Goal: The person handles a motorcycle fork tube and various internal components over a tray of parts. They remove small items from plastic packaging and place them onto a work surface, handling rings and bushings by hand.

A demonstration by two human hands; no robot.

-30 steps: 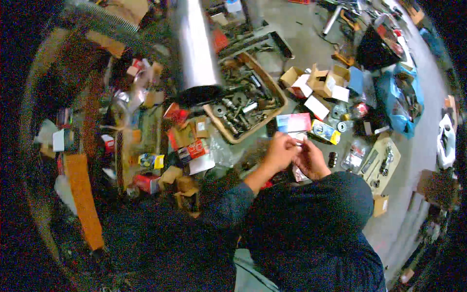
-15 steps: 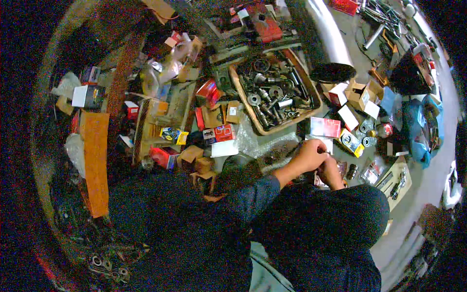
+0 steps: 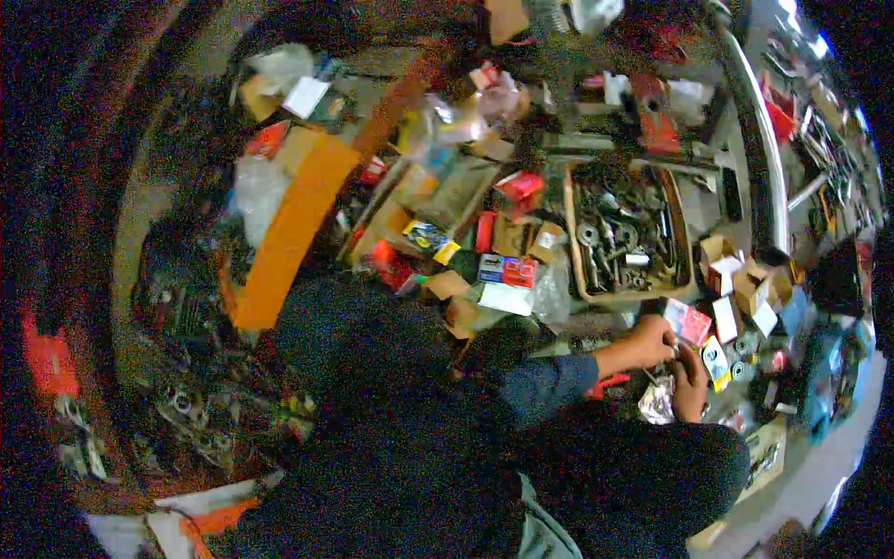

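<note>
My left hand [image 3: 643, 343] reaches out from a dark sleeve, its fingers closed in a pinch. Beside it, my right hand [image 3: 690, 384] is curled with its fingertips close to the left fingers. A tiny pale spot shows at the left fingertips, but whatever the two hands hold is too small and blurred to name. Just past the fingers lies a red and white box [image 3: 687, 320]. A yellow, white and blue box [image 3: 715, 362] is to the right of them. Under the hands there is a crumpled shiny clear wrapper [image 3: 657, 401].
A tray [image 3: 575, 250] full of metal parts lies beyond the hands. Opened cardboard boxes [image 3: 752, 284] are at its right, bearings [image 3: 742, 371] nearer. An orange-brown beam [image 3: 296, 228] slants at the left; a long metal tube [image 3: 765, 130] stands at the far right.
The whole view has swung left, so the scene sits further right and is blurred. My hands stay close together, with more of the right hand now showing.
</note>
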